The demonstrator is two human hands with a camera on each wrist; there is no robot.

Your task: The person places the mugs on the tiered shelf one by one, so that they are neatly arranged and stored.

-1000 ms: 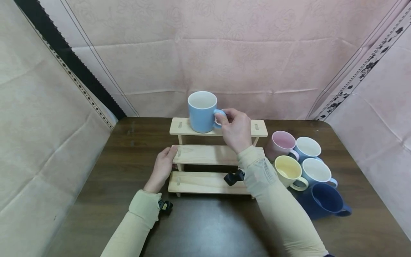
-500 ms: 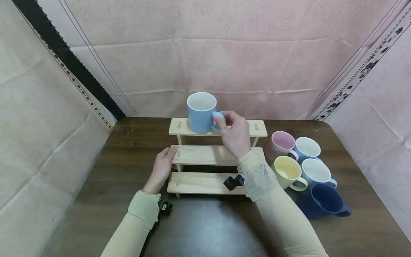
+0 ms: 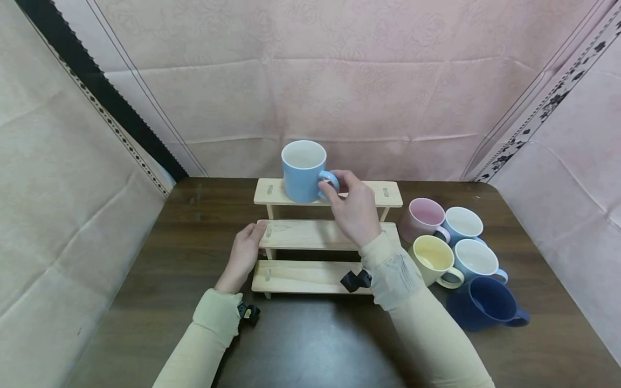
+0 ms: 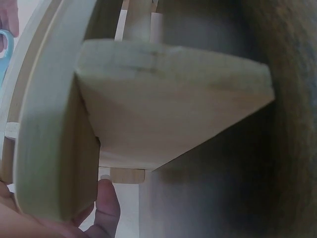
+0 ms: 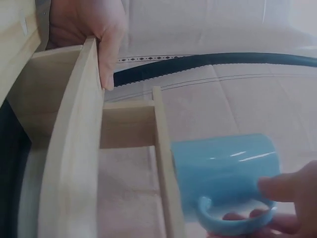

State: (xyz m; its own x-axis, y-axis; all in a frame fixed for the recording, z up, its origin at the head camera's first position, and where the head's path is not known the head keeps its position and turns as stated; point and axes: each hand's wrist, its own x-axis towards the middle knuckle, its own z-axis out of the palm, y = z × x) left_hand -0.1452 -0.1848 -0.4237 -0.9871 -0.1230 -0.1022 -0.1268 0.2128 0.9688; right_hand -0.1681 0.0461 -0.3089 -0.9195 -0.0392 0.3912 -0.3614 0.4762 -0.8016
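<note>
1. Foreground: on the dark brown wooden surface (image 3: 310, 345), to the right, stands a navy-blue mug with a handle (image 3: 485, 304). No displacement against the earlier pictures is noted.

2. Just beyond it stand a pale-yellow mug (image 3: 432, 261), two blue mugs with white interiors (image 3: 477, 257) (image 3: 464, 222) and a dusty-pink mug (image 3: 421, 221), closely grouped. None is handled.

3. Left of them stands a stepped three-tier rack of pale wood (image 3: 301, 235); its lowest board (image 3: 310, 277) lies nearest.

4. The left hand (image 3: 242, 254) grips the left end of the middle board, as it does a second ago. This appears to be a steadying hold.

5. The right hand (image 3: 354, 205) pinches the handle of the light-blue cylindrical mug (image 3: 299, 180), thumb and fingers about it.

6. That mug stands upright on the top board (image 3: 269, 196), left of its middle; the right wrist view shows its base against the wood.

7. Change: mug and right hand sit marginally lower in the head view. The view itself shifts slightly, so true travel is small. In my judgement the work is at fine positioning; release is not yet made.

8. Background: a pale pink patterned cloth (image 3: 339, 97) hangs behind.
</note>
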